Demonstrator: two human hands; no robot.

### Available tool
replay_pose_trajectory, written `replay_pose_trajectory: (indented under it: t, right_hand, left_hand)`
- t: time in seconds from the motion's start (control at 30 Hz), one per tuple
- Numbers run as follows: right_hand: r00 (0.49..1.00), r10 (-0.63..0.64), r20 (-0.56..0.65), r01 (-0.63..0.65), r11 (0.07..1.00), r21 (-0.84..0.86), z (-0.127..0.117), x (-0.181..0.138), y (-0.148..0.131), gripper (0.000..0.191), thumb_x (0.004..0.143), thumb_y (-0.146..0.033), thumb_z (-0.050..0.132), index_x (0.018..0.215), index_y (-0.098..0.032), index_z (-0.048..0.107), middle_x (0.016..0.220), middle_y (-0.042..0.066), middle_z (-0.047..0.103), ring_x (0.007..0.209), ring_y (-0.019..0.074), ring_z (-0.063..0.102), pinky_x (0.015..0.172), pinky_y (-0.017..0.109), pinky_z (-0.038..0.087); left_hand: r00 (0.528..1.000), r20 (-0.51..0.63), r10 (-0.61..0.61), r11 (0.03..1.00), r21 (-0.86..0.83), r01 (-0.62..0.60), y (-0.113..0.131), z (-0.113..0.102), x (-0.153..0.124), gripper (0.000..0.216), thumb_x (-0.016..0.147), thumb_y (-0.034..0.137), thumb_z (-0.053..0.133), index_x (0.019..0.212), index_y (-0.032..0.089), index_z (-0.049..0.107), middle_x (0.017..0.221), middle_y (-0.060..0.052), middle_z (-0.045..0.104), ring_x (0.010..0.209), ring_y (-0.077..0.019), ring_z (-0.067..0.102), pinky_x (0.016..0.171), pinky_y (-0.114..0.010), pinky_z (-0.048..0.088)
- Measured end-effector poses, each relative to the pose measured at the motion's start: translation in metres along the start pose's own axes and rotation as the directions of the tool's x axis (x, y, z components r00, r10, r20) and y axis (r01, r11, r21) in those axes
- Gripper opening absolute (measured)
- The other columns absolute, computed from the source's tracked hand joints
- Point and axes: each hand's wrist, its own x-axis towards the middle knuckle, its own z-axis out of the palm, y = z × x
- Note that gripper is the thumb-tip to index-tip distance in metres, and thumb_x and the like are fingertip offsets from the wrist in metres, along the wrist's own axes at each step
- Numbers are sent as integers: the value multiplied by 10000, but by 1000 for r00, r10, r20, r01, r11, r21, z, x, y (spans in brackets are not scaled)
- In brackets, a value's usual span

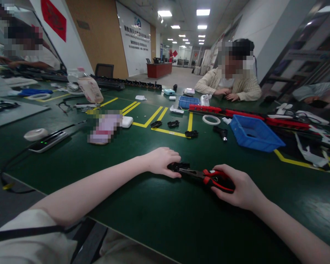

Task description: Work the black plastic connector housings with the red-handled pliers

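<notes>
My left hand (165, 162) is closed on a small black plastic part (178, 167), low over the green table. In my right hand (238, 185) is a pair of long-nose pliers (206, 176) with red and black handles. The pliers' jaws point left and reach the black part; I cannot tell whether they grip it. Beyond my hands, similar small black parts lie on the table, among them one part (173, 123) near the yellow tape and another (191, 134) closer to me.
A blue bin (255, 134) stands to the right, beside a black fitting (220, 132) and a white ring (211, 120). On the left are a phone (106, 128), a white case (127, 121) and a bottle (88, 88). A person in a striped top (211, 82) sits across the table.
</notes>
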Motion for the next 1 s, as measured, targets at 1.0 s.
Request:
replay_pose_trajectory:
  t: [1.0]
  right_hand:
    - [1000,15,1,-15,998,-57,2,-2,1,368,758,-415,604,1070,-222,578,954,68,690,776,201,662,660,336,550]
  left_hand:
    - [1000,-13,8,999,33,-8,1,1,0,361,888,531,543,854,172,544,839,-31,630,738,-181,596,672,-288,394]
